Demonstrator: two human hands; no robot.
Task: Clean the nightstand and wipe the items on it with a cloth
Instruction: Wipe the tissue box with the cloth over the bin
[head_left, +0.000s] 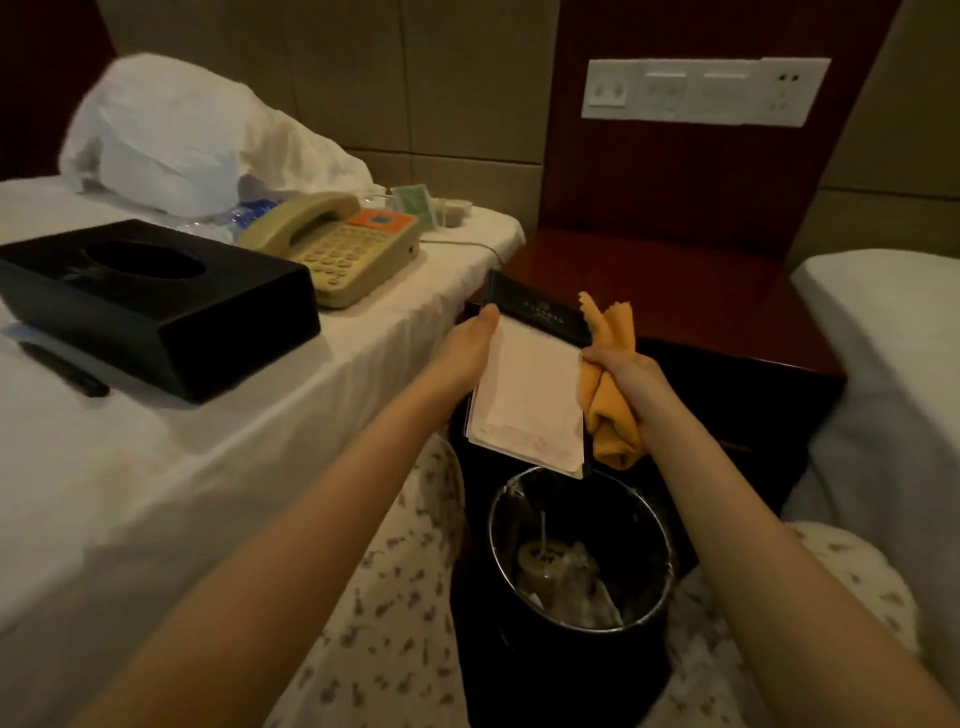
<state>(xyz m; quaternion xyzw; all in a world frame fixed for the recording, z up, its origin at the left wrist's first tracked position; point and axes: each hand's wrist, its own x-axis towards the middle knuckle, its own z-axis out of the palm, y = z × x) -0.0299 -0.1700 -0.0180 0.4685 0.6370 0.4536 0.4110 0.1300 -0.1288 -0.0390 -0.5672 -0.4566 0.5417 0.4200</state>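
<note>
My left hand (470, 345) grips the left edge of a notepad (527, 400), white paper in a dark holder, held tilted above the bin. Bunched in my right hand (623, 371) is an orange cloth (613, 410), which touches the notepad's right edge. The dark red wooden nightstand (675, 291) lies just behind both hands, its top bare. On the left bed stand a black tissue box (156, 306), a beige telephone (343, 244), a black pen (65, 370) and small items (431, 208) near the bed's far corner.
A black waste bin (576, 566) with rubbish inside stands on the floor below the notepad. White beds flank the nightstand, left (182, 467) and right (893, 364). A white plastic bag (171, 140) and a water bottle (249, 213) lie behind the telephone. A socket panel (701, 91) is on the wall.
</note>
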